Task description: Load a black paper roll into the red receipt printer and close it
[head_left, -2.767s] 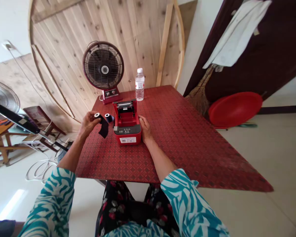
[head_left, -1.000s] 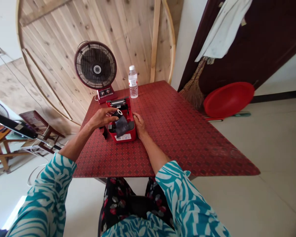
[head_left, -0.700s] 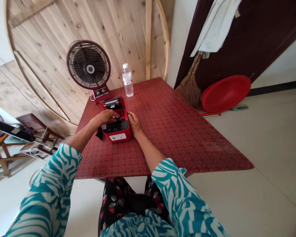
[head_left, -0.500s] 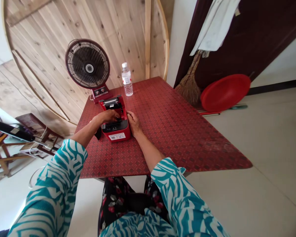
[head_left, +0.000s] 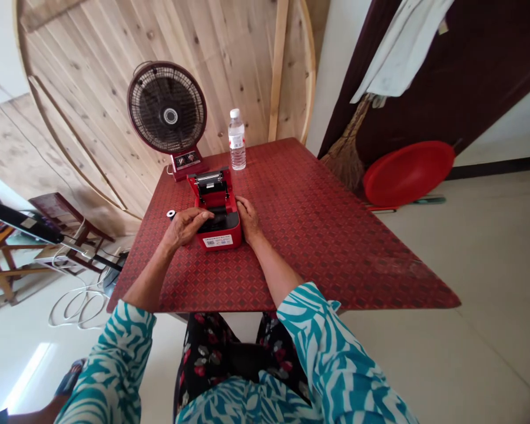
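A red and black label printer (head_left: 218, 240) sits on the table with its lid raised and the roll bay showing. My right hand (head_left: 249, 221) holds the printer's right side, fingers along its wall. At the opposite side is my left hand (head_left: 186, 225), its fingers stretched toward the bay's left edge and nothing visible in them. Just behind those fingers a small dark roll with a white end (head_left: 171, 214) shows on the table, partly hidden by the hand. Inside the bay lies a dark cylindrical part, hard to make out.
A dark red fan (head_left: 170, 115) and a water bottle (head_left: 237, 141) stand at the back of the patterned table (head_left: 318, 235). To the right are a straw broom (head_left: 345, 156) and a red basin (head_left: 408, 174). Coiled white cable (head_left: 82, 306) lies on the floor at left.
My left hand has come out of the printer's bay to its left edge. The small roll's white end now shows. My right hand stays at the printer's side; the view has shifted slightly.
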A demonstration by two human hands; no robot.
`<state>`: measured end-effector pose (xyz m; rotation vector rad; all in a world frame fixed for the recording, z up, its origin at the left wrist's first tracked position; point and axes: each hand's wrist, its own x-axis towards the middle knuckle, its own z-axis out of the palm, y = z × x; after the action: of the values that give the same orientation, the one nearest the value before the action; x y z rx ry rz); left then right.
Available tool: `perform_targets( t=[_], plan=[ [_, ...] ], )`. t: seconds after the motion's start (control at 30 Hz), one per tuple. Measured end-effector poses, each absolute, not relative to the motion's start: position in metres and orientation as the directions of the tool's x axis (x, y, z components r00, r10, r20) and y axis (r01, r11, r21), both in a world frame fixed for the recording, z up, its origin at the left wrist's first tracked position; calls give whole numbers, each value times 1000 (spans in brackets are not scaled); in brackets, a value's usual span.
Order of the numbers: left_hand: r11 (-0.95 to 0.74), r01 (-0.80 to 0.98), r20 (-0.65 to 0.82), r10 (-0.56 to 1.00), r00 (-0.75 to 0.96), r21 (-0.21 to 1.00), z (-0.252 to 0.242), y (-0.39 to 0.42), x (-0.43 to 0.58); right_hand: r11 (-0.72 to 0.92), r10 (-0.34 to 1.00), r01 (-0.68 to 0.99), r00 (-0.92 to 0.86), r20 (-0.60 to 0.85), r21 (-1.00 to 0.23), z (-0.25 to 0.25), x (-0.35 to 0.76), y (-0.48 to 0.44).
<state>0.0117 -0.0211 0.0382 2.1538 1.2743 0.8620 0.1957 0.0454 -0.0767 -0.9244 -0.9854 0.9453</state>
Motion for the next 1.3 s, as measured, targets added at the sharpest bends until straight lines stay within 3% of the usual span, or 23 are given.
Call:
perform_targets(
  t=[0.2, 0.37, 0.5, 0.77, 0.9, 1.03, 1.3],
  plan=[
    [-686, 581, 606, 703, 372, 439, 10, -28, 16, 261, 949, -235, 241, 204, -936, -77, 198, 38],
    [-695, 673, 698, 612, 370, 253, -1, -31, 15, 229, 956, -306, 250, 154, -924, -62, 201, 67],
    [-669, 724, 764, 553, 333, 168, -8, -31, 12, 274, 955, -276, 189, 227, -921, -32, 200, 97],
    [-648, 750, 814, 502, 292, 131, -13, -33, 12, 408, 905, -68, 159, 394, -910, -30, 209, 73],
    [-636, 751, 818, 520, 248, 177, -13, -34, 8, 521, 838, 31, 169, 518, -853, -38, 214, 45],
    [-631, 734, 811, 552, 197, 251, -14, -33, 3, 527, 825, 71, 200, 529, -847, -45, 209, 28],
    [-584, 770, 724, 644, 247, 257, -16, -31, 2, 584, 772, 102, 236, 590, -805, -62, 204, 35]
  ],
)
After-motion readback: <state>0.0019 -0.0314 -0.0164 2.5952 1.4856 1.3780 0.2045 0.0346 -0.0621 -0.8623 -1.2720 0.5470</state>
